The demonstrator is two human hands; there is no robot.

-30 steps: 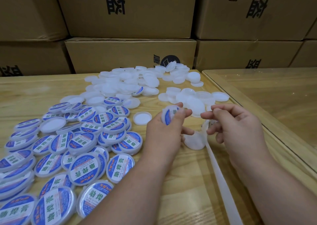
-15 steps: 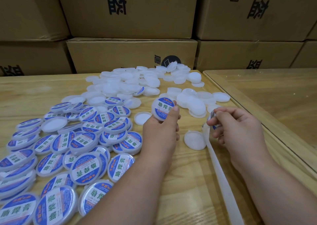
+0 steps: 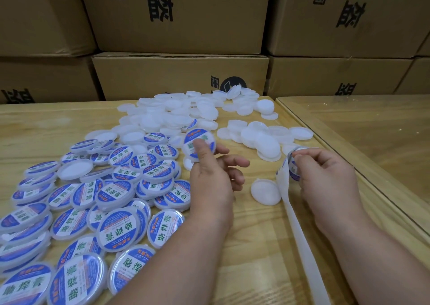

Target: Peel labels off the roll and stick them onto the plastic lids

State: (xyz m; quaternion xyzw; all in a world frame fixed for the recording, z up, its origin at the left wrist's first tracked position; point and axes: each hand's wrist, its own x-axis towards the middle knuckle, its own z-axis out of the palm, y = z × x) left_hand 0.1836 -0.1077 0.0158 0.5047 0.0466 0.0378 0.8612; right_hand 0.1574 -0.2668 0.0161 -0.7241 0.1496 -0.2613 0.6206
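Left hand (image 3: 210, 176) pinches a labelled lid (image 3: 199, 144) above the tabletop (image 3: 260, 235); right hand (image 3: 325, 176) fingers grasp a label (image 3: 292, 167) on the backing strip (image 3: 302, 235).

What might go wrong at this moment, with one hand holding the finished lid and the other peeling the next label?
1. The left hand pinches the labelled lid only at its edge, so it may slip onto the pile.
2. The right hand peels the next label from the backing strip; it may curl or stick to fingers.
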